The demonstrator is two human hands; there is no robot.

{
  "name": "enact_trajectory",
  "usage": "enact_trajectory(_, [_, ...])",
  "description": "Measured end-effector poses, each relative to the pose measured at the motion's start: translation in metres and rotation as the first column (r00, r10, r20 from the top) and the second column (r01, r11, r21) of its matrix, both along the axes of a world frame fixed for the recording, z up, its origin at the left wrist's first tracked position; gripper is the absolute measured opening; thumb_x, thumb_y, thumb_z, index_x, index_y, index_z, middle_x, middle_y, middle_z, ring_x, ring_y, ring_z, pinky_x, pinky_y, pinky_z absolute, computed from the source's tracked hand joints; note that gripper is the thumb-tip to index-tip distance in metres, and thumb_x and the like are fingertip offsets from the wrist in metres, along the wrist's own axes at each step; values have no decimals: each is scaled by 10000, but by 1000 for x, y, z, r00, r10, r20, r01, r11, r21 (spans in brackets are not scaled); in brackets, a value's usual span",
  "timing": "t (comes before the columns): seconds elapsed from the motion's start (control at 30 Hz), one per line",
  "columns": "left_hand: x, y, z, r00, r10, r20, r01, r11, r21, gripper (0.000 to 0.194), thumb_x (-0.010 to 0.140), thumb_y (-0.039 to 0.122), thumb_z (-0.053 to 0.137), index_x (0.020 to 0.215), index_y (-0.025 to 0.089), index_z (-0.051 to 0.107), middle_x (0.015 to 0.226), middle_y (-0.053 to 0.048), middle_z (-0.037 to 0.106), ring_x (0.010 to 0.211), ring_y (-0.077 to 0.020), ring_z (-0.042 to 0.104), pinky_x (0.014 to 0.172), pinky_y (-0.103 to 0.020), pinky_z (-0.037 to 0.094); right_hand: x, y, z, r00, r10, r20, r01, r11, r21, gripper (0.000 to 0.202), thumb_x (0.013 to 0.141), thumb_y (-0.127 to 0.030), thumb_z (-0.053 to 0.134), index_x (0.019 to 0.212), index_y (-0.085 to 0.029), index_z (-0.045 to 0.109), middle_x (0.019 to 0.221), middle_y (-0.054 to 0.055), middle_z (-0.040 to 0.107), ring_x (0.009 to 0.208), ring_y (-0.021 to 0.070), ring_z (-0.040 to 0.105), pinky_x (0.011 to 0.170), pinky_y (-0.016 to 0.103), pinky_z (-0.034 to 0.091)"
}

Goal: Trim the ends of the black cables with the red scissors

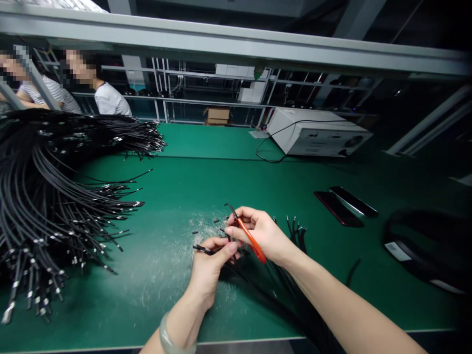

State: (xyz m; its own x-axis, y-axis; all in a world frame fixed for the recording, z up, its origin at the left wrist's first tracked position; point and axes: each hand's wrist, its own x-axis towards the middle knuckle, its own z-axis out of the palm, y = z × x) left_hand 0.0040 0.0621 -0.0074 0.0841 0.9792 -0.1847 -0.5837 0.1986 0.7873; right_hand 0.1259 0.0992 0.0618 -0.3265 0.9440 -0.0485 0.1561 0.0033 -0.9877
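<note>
My left hand (206,270), with a pale bangle (172,339) at the wrist, pinches a black cable (203,250) whose end sticks out to the left. Close beside it, my right hand (263,233) is closed around an orange-handled tool (251,241) with a thin, dark hooked tip pointing up and left. The right fingertips meet near the left ones at a short dark cable part, where the exact contact is hidden. Short black offcuts (194,232) and pale loose fibres (158,265) lie around the hands. More black cables (295,228) run beneath my right forearm.
Large bundles of black cables (40,196) with pale-marked ends fill the left side. At the back right stands a white metal box (313,132). Two phone-like slabs (339,209) and a black coil (424,246) lie rightward on the green table (228,182). Two people sit beyond.
</note>
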Motion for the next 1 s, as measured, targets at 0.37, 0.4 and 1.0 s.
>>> enact_trajectory(0.37, [0,-1,2,995,-94,16,93,995,47,194,708,316,700,711,132,640,655,-35,648,598,-107,561,586,-205,424,6,-5,2,999,-7,-41,5,999,-55,296,665,-336,694,840,-173,519,718,-18,585,415,37,444,387,175,375])
enact_trajectory(0.4, [1,-2,2,996,-85,3,85,995,55,195,708,317,698,718,130,643,655,-36,648,596,-107,559,586,-207,425,6,-5,1,999,-18,-32,17,999,-44,289,669,-332,689,842,-172,521,739,-11,593,423,40,451,395,181,383])
enact_trajectory(1.0, [1,0,-4,998,-7,-65,4,999,-35,217,706,304,696,759,104,633,612,-46,645,542,-111,564,552,-216,443,17,-9,-15,961,-52,270,-40,945,325,93,802,-236,541,877,-186,519,788,7,570,631,109,526,606,240,444])
